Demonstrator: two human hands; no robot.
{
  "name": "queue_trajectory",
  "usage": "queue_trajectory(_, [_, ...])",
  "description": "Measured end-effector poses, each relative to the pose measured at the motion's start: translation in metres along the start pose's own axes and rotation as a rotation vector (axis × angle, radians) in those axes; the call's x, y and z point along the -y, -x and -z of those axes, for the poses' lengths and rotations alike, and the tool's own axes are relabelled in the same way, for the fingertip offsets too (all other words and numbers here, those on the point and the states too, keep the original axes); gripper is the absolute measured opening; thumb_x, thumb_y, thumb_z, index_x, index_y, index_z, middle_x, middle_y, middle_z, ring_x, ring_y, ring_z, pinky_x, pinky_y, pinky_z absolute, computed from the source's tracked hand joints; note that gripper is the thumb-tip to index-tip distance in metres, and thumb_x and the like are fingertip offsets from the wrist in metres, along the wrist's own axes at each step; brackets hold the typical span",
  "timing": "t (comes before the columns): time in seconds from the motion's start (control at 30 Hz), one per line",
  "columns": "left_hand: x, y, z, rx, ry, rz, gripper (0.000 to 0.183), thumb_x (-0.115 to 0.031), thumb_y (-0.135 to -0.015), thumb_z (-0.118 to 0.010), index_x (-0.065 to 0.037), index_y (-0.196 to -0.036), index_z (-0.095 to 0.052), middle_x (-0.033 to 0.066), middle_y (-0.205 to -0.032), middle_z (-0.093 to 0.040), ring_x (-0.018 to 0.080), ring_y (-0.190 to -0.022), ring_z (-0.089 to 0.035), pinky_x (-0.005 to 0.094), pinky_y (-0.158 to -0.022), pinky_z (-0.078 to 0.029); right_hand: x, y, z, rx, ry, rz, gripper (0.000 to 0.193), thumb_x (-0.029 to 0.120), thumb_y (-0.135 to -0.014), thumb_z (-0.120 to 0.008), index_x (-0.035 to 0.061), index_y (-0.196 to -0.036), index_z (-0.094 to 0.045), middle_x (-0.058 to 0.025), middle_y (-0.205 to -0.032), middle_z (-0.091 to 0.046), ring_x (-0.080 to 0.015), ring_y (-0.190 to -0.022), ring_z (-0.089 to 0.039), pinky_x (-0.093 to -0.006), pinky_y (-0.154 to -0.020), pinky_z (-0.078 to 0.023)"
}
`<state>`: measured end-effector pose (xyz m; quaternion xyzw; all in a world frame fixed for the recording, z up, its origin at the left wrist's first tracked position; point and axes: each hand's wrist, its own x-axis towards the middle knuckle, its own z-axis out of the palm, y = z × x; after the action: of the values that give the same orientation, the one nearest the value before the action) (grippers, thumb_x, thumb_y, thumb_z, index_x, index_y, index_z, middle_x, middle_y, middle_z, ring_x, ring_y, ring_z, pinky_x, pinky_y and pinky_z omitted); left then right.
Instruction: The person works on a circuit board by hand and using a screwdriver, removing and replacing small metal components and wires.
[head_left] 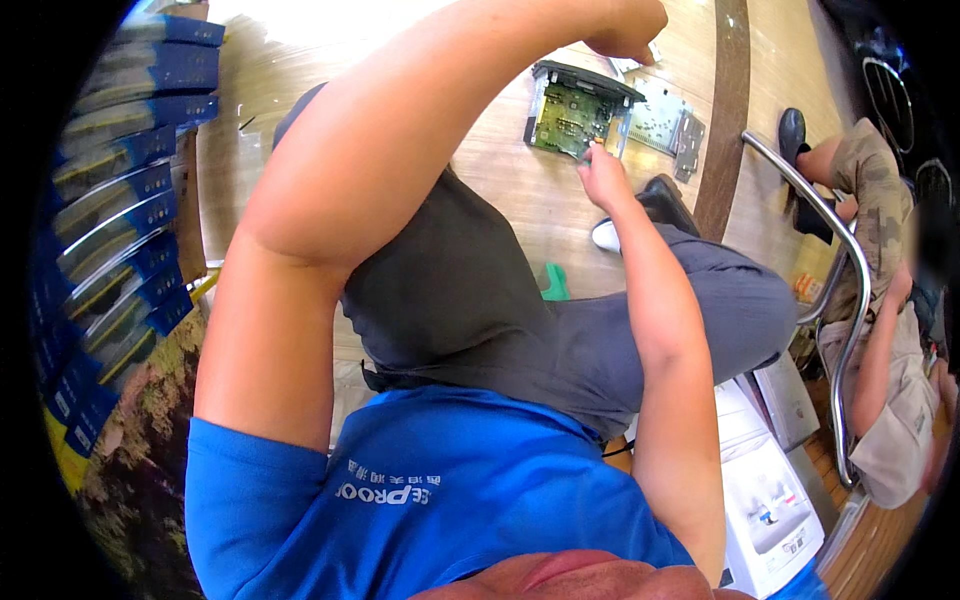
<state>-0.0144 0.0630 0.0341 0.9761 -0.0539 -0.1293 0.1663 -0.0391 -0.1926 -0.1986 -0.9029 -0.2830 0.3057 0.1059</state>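
Head view: the opened electronic unit [545, 128] lies on the wood-look floor [510, 190], presumably rigid but fragile across its bare green board [575, 115], best held by the casing edges. Right hand [604, 176] meets its near edge, left hand [628, 32] is apart, beyond; neither grip discernible.

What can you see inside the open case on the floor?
A green circuit board with small parts lies inside the open case. The right hand, at the near edge, hides a little of that edge. Whatever lies under the board is covered.
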Motion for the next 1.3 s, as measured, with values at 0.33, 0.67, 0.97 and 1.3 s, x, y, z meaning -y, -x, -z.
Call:
queue_trajectory(0.33, [0.001,0.019,0.015,0.036,0.058,0.021,0.042,-0.029,-0.086,-0.067,-0.002,-0.117,-0.066,0.0201,-0.115,-0.067,0.0367,-0.109,-0.063,0.0437,-0.094,-0.049,0.011,-0.032,-0.016,-0.077,-0.076,0.066,0.022,0.02,-0.09,-0.062,0.0066,-0.107,-0.067,-0.0232,-0.101,-0.069,-0.0412,-0.094,-0.065,-0.0487,-0.084,-0.052])
queue_trajectory(0.67, [0.021,0.019,0.001,-0.032,0.002,0.005,0.055,-0.034,-0.088,-0.064,-0.003,-0.133,-0.057,0.0212,-0.128,-0.061,0.037,-0.12,-0.057,0.0429,-0.102,-0.043,0.017,-0.047,-0.031,-0.038,-0.113,0.072,0.026,0.024,-0.093,-0.06,0.0089,-0.114,-0.065,-0.0223,-0.104,-0.068,-0.0408,-0.097,-0.065,-0.0484,-0.085,-0.052])
queue_trajectory(0.97, [0.026,0.022,0.006,0.03,0.017,0.096,0.055,-0.033,-0.089,-0.064,-0.003,-0.135,-0.055,0.021,-0.129,-0.061,0.0369,-0.121,-0.056,0.0427,-0.104,-0.043,0.023,-0.053,-0.043,-0.019,-0.108,0.065,0.02,0.023,-0.095,-0.054,0.0057,-0.102,-0.062,-0.0249,-0.1,-0.067,-0.0432,-0.096,-0.064,-0.052,-0.084,-0.051])
queue_trajectory(1.3, [0.029,0.029,0.011,0.058,0.007,0.102,0.055,-0.031,-0.091,-0.063,-0.001,-0.135,-0.054,0.0217,-0.131,-0.059,0.0359,-0.124,-0.054,0.042,-0.106,-0.041,0.027,-0.057,-0.047,0.016,-0.077,0.037,0.023,0.026,-0.096,-0.055,0.0047,-0.1,-0.063,-0.0255,-0.099,-0.067,-0.0429,-0.096,-0.065,-0.0513,-0.085,-0.052])
